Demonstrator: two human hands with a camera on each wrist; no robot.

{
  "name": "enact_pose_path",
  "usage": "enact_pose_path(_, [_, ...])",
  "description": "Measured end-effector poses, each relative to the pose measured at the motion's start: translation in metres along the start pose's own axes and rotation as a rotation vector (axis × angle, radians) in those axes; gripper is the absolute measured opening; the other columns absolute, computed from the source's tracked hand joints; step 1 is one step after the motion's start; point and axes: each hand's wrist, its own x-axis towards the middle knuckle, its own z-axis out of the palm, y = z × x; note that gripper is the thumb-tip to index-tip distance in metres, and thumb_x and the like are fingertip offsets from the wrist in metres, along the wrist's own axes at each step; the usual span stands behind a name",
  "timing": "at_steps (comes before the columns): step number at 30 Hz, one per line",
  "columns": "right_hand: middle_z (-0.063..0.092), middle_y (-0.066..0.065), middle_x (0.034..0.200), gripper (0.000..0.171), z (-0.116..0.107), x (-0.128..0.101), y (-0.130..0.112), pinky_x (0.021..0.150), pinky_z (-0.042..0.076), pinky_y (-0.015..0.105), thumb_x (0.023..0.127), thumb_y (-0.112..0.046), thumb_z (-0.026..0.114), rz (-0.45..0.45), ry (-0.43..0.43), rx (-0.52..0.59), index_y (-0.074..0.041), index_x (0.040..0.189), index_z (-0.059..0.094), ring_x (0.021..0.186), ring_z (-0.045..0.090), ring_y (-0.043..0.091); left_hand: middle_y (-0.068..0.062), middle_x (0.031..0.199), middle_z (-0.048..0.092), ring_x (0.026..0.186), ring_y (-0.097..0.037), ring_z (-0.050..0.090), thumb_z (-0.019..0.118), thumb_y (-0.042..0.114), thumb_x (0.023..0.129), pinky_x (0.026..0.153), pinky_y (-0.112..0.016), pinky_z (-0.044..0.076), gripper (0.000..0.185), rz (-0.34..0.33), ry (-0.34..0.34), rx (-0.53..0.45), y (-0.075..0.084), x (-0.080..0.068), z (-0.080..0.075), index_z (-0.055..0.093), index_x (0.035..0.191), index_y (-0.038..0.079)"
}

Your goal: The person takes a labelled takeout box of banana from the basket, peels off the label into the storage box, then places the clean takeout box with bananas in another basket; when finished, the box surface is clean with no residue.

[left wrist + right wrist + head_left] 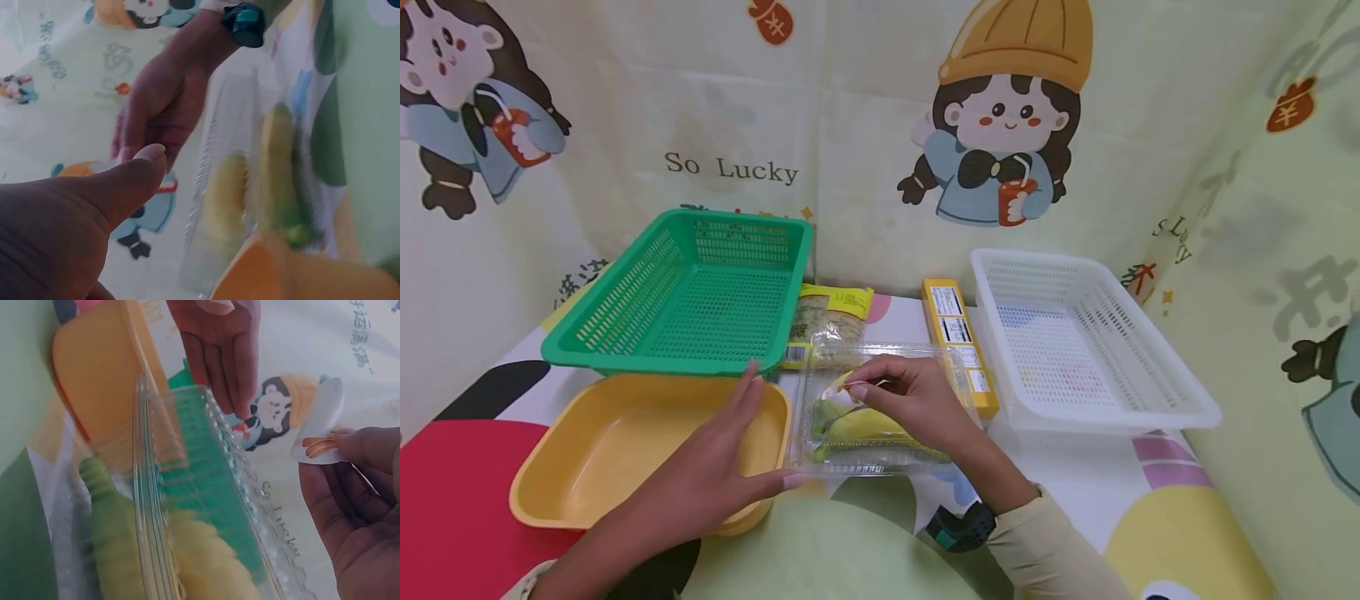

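Reading "So Lucky" (731, 167) on the cartoon backdrop is easy, while the print on the yellow box (959, 342) and the snack packet (829, 322) is too small to make out. The clear clamshell box (880, 467) lies on the surface between the yellow tray (587, 467) and the white basket (1078, 342), holding yellow-green bananas (857, 427) with their long axis roughly left to right, stems leftward. The right hand (910, 398) pinches a small white sticker (320, 422) over the lid in a closed grip; the left hand (715, 475) rests flat, fingers straight, thumb at the box's left edge.
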Motion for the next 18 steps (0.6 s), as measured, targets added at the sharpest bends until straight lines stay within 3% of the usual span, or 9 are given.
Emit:
enact_pose_path(4, [0.070, 0.004, 0.098, 0.013, 0.008, 0.002, -0.003, 0.066, 0.053, 0.025, 0.091, -0.008, 0.068, 0.010, -0.040, -0.021, -0.003, 0.103, 0.074, 0.078, 0.061, 0.031, -0.009, 0.162, -0.003, 0.144, -0.042, 0.012, 0.071, 0.064, 0.075, 0.103, -0.063, 0.029, 0.122, -0.056, 0.005, 0.023, -0.011, -0.007, -0.012, 0.001, 0.156, 0.007])
enact_pose_path(9, [0.070, 0.004, 0.099, 0.013, 0.016, 0.005, -0.007, 0.071, 0.055, 0.028, 0.091, -0.009, 0.069, 0.017, -0.069, -0.043, -0.004, 0.103, 0.074, 0.081, 0.063, 0.019, -0.009, 0.162, -0.005, 0.143, -0.044, 0.013, 0.072, 0.064, 0.074, 0.100, -0.062, 0.034, 0.123, -0.096, -0.007, 0.037, -0.026, -0.014, -0.021, -0.003, 0.156, 0.010])
enact_pose_path(18, [0.070, 0.007, 0.098, 0.013, 0.037, 0.013, -0.010, 0.075, 0.057, 0.033, 0.091, -0.005, 0.068, -0.011, -0.136, 0.003, 0.000, 0.102, 0.074, 0.082, 0.066, 0.016, -0.011, 0.162, 0.003, 0.139, -0.046, 0.020, 0.074, 0.060, 0.074, 0.091, -0.061, 0.043, 0.120, -0.002, -0.004, 0.141, -0.063, -0.027, -0.040, 0.000, 0.157, 0.015])
